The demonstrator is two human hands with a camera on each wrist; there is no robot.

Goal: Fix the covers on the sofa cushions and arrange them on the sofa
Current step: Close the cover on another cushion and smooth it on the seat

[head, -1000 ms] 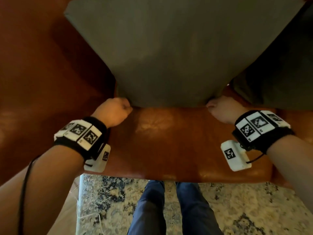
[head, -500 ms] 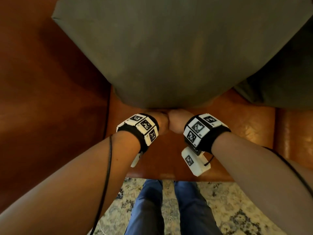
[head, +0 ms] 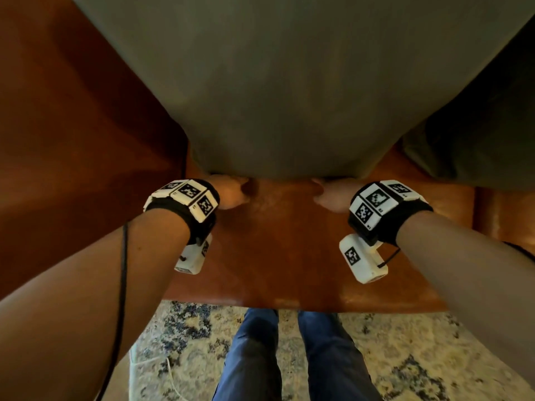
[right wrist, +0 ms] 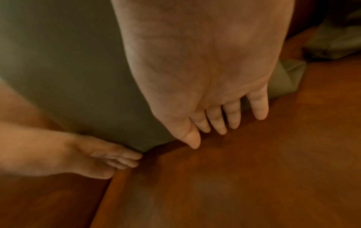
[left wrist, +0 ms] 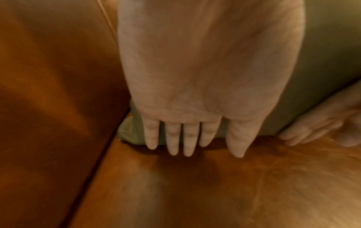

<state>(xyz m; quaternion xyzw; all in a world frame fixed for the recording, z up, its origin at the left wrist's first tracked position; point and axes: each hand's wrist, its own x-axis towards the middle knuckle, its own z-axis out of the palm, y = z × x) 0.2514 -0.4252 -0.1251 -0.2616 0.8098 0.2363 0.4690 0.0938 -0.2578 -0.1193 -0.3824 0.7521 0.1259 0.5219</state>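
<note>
A large olive-green cushion [head: 289, 96] stands on the brown leather sofa seat [head: 289, 250], leaning toward the backrest. My left hand [head: 231, 192] and right hand [head: 330, 195] are at its bottom edge, a short way apart. In the left wrist view, the left hand's fingers [left wrist: 187, 138] are straight, pointing down over the cushion's lower left corner [left wrist: 129, 132]. In the right wrist view, the right hand's fingers [right wrist: 224, 120] are also straight, lying against the cushion [right wrist: 58, 61] near its lower right corner. Neither hand holds anything.
A second olive cushion [head: 477, 146] lies on the seat to the right, its corner [right wrist: 336, 41] close to the first. The sofa's leather arm [head: 72, 140] rises on the left. A patterned rug [head: 405, 357] and my legs [head: 278, 357] are below the seat's front edge.
Half a second ago both hands were fisted together at the middle of the cushion's bottom edge. They have since slid apart along that edge and the fingers have straightened.
</note>
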